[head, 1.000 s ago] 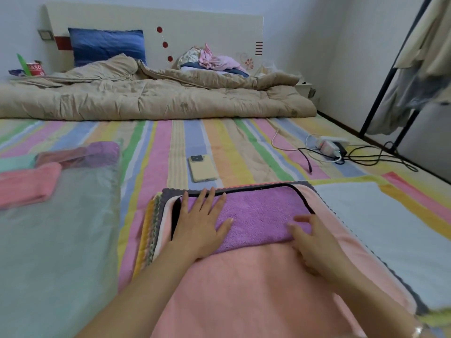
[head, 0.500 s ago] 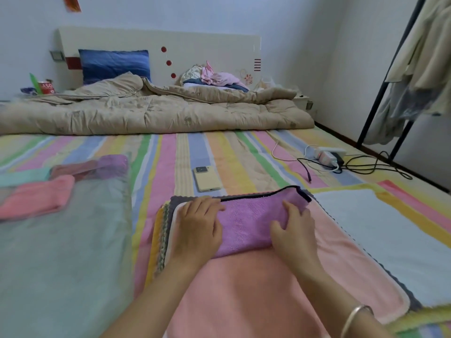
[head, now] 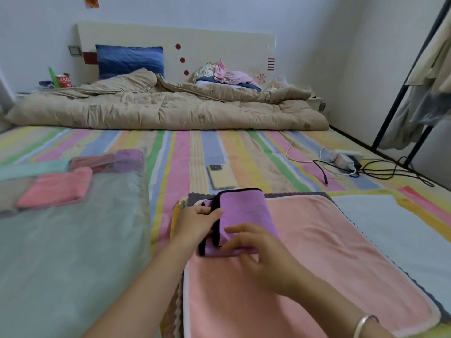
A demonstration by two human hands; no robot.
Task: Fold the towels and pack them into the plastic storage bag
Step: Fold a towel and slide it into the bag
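Observation:
A purple towel with black trim lies folded into a narrow block on a spread pink towel, which tops a stack of flat towels. My left hand holds the purple towel's left edge, thumb over the black trim. My right hand rests on its near end with fingers spread. The clear plastic storage bag lies flat at the left. Inside its far end sit a folded pink towel and a purple one.
A yellow phone lies on the striped sheet just beyond the towels. A power strip with cables sits at the right. A beige quilt crosses the bed's far end. A clothes rack stands at the right.
The purple towel's right half has been folded over to the left, so it is now a narrow block. My right hand moved from its right end to its near end.

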